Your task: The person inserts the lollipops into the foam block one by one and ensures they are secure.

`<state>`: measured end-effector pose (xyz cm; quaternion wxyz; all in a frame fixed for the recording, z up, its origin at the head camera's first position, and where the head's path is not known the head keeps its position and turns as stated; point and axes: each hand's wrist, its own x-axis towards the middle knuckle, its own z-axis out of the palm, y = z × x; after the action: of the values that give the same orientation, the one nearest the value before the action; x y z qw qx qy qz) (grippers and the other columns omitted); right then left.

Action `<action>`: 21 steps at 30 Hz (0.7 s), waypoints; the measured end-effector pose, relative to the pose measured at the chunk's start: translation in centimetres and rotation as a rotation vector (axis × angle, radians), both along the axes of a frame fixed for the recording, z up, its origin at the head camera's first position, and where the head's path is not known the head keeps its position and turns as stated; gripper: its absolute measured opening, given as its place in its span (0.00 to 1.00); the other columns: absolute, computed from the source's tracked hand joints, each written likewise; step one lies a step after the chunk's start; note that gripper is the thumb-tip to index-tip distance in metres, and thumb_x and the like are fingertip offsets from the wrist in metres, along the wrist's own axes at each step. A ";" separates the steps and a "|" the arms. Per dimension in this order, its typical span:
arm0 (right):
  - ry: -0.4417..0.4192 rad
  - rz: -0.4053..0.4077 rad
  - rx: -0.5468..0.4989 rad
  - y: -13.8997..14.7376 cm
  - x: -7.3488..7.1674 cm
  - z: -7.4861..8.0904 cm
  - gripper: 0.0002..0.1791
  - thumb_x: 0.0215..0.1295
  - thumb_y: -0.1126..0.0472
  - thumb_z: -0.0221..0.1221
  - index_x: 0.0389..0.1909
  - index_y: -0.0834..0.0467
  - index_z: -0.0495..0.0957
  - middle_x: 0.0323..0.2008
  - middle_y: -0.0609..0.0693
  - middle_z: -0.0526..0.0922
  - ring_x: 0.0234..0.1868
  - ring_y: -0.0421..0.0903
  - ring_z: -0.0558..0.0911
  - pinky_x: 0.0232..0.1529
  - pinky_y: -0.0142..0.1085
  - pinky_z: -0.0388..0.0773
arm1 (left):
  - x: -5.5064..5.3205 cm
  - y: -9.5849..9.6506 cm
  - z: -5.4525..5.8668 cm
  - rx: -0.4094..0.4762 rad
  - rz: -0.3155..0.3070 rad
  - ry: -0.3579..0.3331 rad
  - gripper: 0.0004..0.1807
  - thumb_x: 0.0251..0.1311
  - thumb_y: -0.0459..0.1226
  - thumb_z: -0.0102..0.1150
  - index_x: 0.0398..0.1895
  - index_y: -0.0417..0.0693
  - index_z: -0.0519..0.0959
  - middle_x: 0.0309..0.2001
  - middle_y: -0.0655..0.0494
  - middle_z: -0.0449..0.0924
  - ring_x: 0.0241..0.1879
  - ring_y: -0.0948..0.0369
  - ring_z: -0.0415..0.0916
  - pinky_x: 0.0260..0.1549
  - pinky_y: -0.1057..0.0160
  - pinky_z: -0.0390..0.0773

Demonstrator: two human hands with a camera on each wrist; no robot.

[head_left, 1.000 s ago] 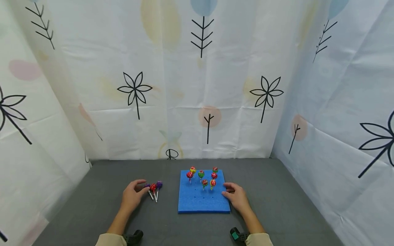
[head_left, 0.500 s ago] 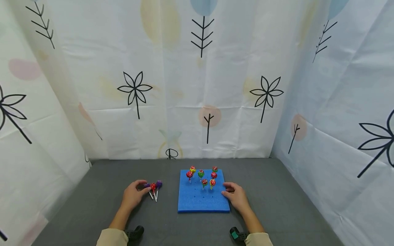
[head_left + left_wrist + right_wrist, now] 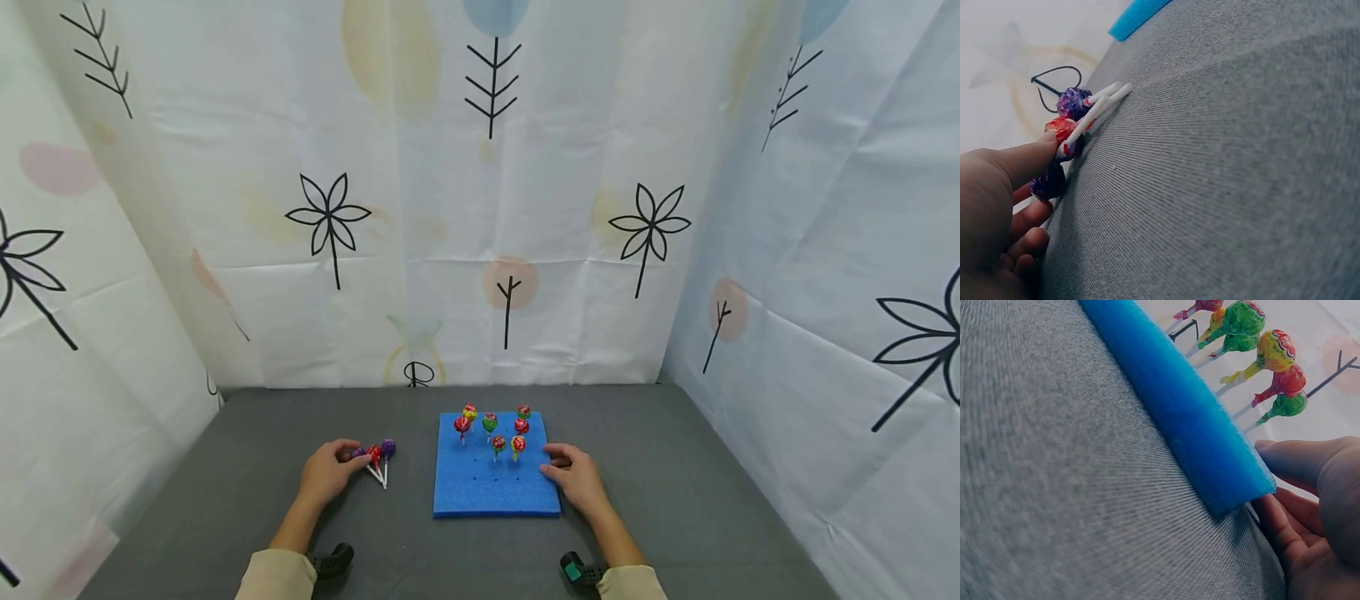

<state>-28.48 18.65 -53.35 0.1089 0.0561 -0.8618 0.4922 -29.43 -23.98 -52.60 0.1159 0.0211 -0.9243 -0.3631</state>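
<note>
In the head view, my left hand [image 3: 322,477] is at a loose cluster of lollipops on the table. The cluster has a red lollipop [image 3: 1060,127] between a purple lollipop [image 3: 1073,103] and another purple lollipop [image 3: 1049,182]. My thumb presses the red one while my curled fingers lie behind the nearer purple one; part of their contact is hidden. My right hand [image 3: 579,482] holds the right edge of a blue foam board [image 3: 497,500], thumb on top and fingers at the side. Several wrapped lollipops, including a green lollipop [image 3: 490,422], stand upright in it.
Small holes show in the front half of the board. A grey cloth covers the table [image 3: 405,550], with white patterned curtains [image 3: 450,208] behind and at both sides. A dark wrist device [image 3: 333,561] sits on the left wrist, another dark device [image 3: 581,572] on the right.
The left hand has shifted slightly right, and the lollipop sticks beside it have swung together at their lower ends. The right hand and the board stay almost still.
</note>
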 end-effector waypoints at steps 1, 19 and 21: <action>0.004 0.004 0.008 0.0 0.0 0.0 0.16 0.58 0.68 0.67 0.48 0.64 0.81 0.42 0.54 0.83 0.40 0.48 0.80 0.41 0.41 0.79 | 0.0 0.0 0.0 0.002 0.003 -0.003 0.19 0.57 0.42 0.69 0.46 0.37 0.82 0.37 0.48 0.79 0.38 0.50 0.75 0.40 0.46 0.73; -0.055 0.053 -0.014 0.4 0.0 0.5 0.17 0.58 0.68 0.67 0.49 0.65 0.81 0.44 0.55 0.83 0.41 0.48 0.79 0.42 0.40 0.79 | 0.0 -0.1 0.2 0.055 0.001 -0.029 0.17 0.56 0.42 0.69 0.45 0.41 0.83 0.35 0.51 0.79 0.37 0.53 0.74 0.35 0.55 0.71; -0.063 0.054 -0.021 0.4 0.1 0.5 0.17 0.58 0.68 0.67 0.49 0.64 0.81 0.44 0.54 0.83 0.41 0.48 0.79 0.42 0.40 0.79 | 0.0 -0.1 0.3 0.061 -0.007 -0.029 0.17 0.56 0.42 0.69 0.45 0.41 0.82 0.36 0.51 0.79 0.38 0.53 0.74 0.35 0.54 0.71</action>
<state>-28.42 19.09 -52.87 0.0692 0.0627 -0.8578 0.5054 -29.39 -24.10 -52.33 0.1003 0.0266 -0.9145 -0.3911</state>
